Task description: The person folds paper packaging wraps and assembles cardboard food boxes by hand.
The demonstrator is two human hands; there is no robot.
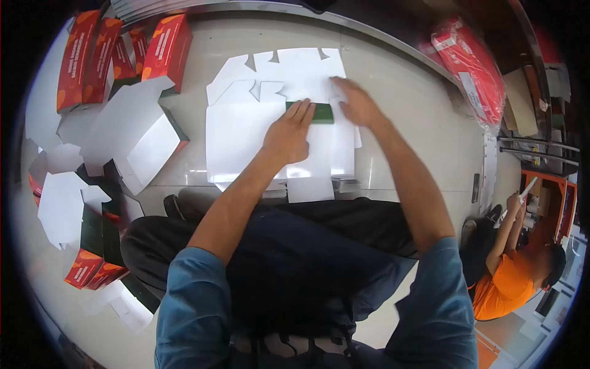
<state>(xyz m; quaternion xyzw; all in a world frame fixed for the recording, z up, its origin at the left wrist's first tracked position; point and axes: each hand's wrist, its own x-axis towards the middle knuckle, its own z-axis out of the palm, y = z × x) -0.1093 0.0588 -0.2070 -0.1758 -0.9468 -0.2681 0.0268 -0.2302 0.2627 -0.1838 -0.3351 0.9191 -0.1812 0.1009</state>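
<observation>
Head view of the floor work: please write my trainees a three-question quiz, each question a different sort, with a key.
1. True or false: the person's left hand has its fingers on the dark-green rectangular piece.

2. Multiple choice: what is the main colour of the clear-plastic-wrapped package at the picture's upper right?
A) blue
B) red
C) yellow

3. Short answer: which hand is nearer the upper-right corner of the flat white cut-out cardboard?

Key:
1. True
2. B
3. The right hand
</observation>
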